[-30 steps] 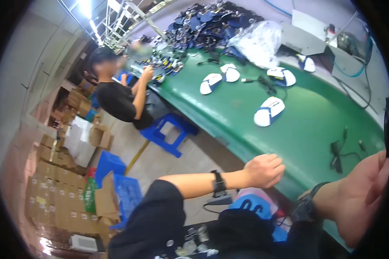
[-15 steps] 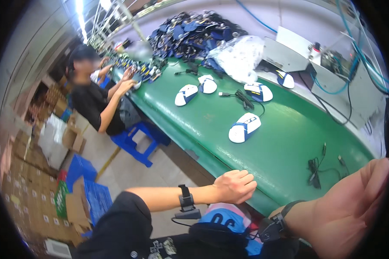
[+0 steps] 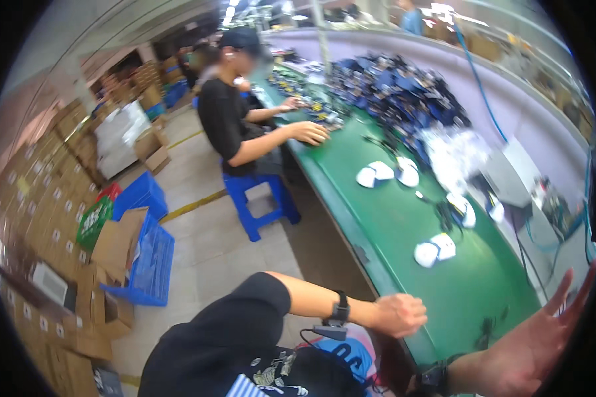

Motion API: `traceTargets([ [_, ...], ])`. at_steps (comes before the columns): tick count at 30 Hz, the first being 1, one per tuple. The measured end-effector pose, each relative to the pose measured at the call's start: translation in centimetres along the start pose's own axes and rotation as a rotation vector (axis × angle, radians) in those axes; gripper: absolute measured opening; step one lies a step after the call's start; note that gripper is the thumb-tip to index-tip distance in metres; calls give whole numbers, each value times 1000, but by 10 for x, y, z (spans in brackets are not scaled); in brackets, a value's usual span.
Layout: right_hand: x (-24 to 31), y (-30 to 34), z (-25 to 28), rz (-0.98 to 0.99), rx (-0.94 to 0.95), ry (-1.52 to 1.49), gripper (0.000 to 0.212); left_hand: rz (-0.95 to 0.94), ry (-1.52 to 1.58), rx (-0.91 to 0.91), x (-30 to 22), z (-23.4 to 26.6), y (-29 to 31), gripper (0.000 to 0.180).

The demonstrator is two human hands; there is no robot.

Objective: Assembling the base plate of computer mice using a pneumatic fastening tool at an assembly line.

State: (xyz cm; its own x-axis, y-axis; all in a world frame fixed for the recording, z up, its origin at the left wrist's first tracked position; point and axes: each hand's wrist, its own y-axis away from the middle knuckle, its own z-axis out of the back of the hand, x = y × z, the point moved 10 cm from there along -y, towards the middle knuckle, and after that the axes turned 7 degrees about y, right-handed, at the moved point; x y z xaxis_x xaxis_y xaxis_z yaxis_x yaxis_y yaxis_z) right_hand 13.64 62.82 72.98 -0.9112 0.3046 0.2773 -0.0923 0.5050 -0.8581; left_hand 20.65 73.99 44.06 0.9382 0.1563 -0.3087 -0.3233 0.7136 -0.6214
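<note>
My left hand (image 3: 400, 314) is curled into a fist at the near edge of the green table (image 3: 391, 231), with nothing visible in it. A black watch (image 3: 341, 309) sits on that wrist. At the lower right, my right hand (image 3: 543, 337) hovers over the table with its fingers spread and holds nothing; a dark strap (image 3: 437, 380) circles its wrist. Closest to my hands are a white rounded shell piece (image 3: 436, 250) and some black cables (image 3: 490, 324) lying on the green surface.
More white shell pieces (image 3: 377, 175) lie farther along, by a clear plastic bag (image 3: 450, 152) and a heap of dark blue parts (image 3: 397, 92). A co-worker in black (image 3: 235, 122) sits on a blue stool (image 3: 258, 198). Blue crates (image 3: 146, 258) and cardboard boxes (image 3: 40, 218) crowd the left.
The view has swung, so the table now runs up the right side. My left hand stays fisted at the table edge. My right hand has opened its fingers wider.
</note>
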Motion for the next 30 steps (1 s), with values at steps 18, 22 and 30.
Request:
traceTargets([
  [18,-3,239,-41,-136,1389,536,55,-47,138,-118,4,1,12,21],
  [22,46,245,6,-386,1330,517,51,5,-12,-63,2,-4,15,17],
  [30,147,244,127,-697,860,970,37,2,20,-64,2,13,10,19],
])
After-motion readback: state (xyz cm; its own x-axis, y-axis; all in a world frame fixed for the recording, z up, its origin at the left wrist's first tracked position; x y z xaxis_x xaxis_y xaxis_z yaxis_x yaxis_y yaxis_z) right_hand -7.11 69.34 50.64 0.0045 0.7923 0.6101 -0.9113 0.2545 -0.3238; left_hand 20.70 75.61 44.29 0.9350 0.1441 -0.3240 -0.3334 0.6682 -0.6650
